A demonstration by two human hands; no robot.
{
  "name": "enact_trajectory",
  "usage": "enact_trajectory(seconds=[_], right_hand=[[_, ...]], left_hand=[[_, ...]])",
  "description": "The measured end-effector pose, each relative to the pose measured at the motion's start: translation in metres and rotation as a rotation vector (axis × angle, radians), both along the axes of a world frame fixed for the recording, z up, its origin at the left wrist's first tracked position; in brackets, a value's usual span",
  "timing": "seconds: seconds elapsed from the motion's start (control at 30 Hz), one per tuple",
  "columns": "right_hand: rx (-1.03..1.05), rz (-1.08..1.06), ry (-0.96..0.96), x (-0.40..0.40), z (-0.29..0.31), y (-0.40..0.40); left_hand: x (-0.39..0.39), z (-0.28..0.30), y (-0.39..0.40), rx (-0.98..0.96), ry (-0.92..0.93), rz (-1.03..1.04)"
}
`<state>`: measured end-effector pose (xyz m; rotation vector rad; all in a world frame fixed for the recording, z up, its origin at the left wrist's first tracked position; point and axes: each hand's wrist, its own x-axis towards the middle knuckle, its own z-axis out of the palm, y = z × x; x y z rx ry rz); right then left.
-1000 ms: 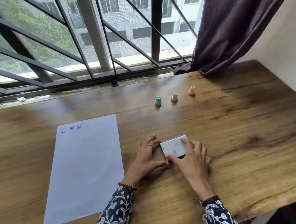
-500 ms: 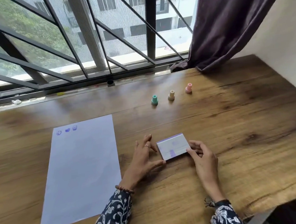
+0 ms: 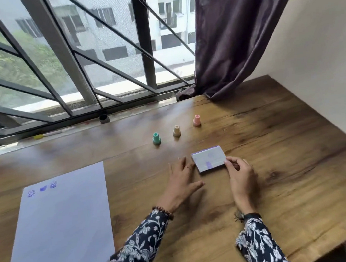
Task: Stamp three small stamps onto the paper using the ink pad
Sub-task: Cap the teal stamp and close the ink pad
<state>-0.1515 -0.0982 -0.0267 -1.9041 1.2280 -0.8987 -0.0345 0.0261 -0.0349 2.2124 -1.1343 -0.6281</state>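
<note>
A closed ink pad [image 3: 208, 158], white lid with purple smudges, lies flat on the wooden table [image 3: 289, 163]. My left hand [image 3: 182, 183] rests open on the table just left of the pad, fingers spread and close to its edge. My right hand [image 3: 241, 177] has curled fingers, with fingertips on the pad's near right corner. Behind the pad three small stamps stand upright in a row: green [image 3: 156, 138], beige [image 3: 176, 130], pink [image 3: 196, 120]. At the left lies a white paper [image 3: 62, 230] with three purple prints [image 3: 43, 188] near its top left corner.
A barred window [image 3: 78, 80] runs along the table's far edge, with a small dark cap [image 3: 104, 118] on the sill. A dark purple curtain [image 3: 233, 44] hangs at the back right. A pale wall [image 3: 316, 59] borders the right side.
My right hand has slid off the lid's top to the pad's right corner. My left hand has drawn slightly away from the pad. The view has tilted up.
</note>
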Motion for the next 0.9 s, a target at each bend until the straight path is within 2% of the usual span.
enact_trajectory(seconds=[0.13,0.27,0.4,0.6,0.77,0.9], right_hand=[[0.020,-0.017,-0.023,0.020,0.003,-0.049],[0.035,-0.033,-0.069,0.034,-0.002,-0.078],[0.036,-0.053,-0.094,0.041,-0.009,-0.089],[-0.006,-0.060,-0.058,0.042,-0.010,-0.094],[0.053,-0.139,-0.161,0.039,0.000,-0.080],[0.078,-0.052,-0.076,0.042,-0.001,-0.018]], left_hand=[[0.007,0.010,-0.054,0.051,0.069,-0.034],[0.009,0.012,-0.091,0.144,-0.011,-0.013],[0.011,0.008,-0.105,0.140,-0.055,0.018],[0.009,-0.003,-0.094,0.068,-0.079,-0.005],[0.009,0.000,-0.061,0.025,0.044,-0.069],[0.000,0.007,-0.005,-0.111,0.169,0.073]])
